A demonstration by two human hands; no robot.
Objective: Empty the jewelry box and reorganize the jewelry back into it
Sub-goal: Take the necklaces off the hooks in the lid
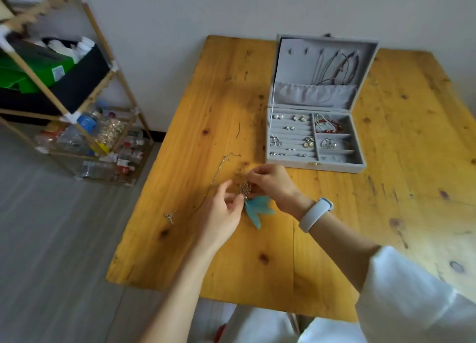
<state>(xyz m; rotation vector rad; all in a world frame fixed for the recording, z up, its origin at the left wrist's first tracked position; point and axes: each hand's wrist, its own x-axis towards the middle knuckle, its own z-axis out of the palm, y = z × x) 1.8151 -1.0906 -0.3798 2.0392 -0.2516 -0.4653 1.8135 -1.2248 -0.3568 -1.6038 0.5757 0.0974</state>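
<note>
The grey jewelry box (316, 136) stands open on the wooden table (401, 162), close to the table's far edge and against the wall, its lid upright with cords hanging inside and its tray compartments holding earrings, rings and a red bead bracelet (328, 126). Nearer than the box and to its left, both hands meet over the table: the left hand (224, 211) and the right hand (273, 185), each with fingertips curled in to pinch a silver ornament with teal feather-like petals (257, 208), held just above the wood. The right wrist wears a pale band (315, 213). Left of the hands, well left of the box, a thin silver chain (219, 172) trails across the board toward the table's left edge, ending in a small pendant (170, 217) near that edge. A short dark thread (238, 131) lies left of the box. Bare wood spreads to the right of the box and toward the near edge. Beyond the table's left edge stands a bamboo shelf (100, 46) with bottles.
</note>
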